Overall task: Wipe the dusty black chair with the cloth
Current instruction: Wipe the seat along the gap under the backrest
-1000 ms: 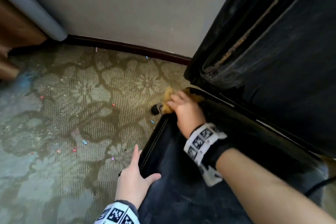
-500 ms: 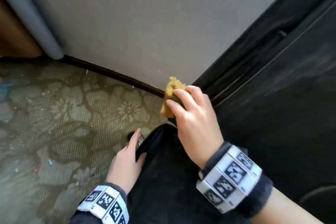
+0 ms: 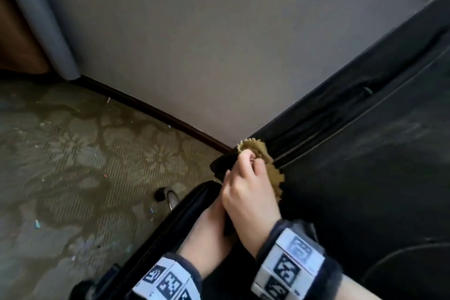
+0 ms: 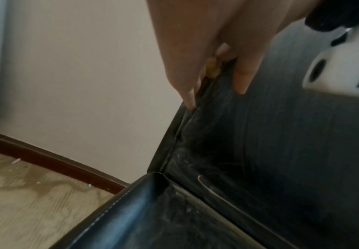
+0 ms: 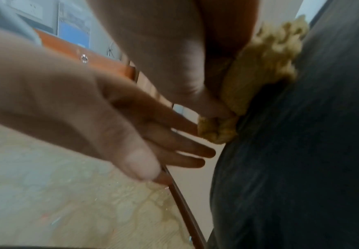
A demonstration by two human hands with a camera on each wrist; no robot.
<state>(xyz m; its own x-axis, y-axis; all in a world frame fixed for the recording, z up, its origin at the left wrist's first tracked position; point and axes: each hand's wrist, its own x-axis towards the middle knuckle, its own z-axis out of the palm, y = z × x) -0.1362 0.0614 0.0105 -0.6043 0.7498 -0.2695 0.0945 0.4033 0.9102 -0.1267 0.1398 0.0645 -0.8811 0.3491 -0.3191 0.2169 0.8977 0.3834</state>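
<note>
Both hands are at the near corner of the black chair (image 3: 365, 178), where the backrest meets the seat. The right hand (image 3: 248, 200) has its grip closed round the bunched yellow cloth (image 3: 255, 151), fingers and thumb curled into it, and holds it against the side edge of the backrest, low down and just above the seat. The left hand (image 3: 209, 231) lies beneath the right one with its fingers straight and together, holding nothing; in the left wrist view its fingertips (image 4: 190, 101) touch the edge seam of the backrest.

By my reading, the step in hand is wiping that edge and the crease behind the seat (grey dust streaks show plainly along the seam (image 4: 185, 151) in the left wrist view). The broad backrest face also looks streaked, so much of the job seems left. The next move calls for firm pressure with the cloth along the seam, then over the flat face, while the left hand steadies the chair.
</note>
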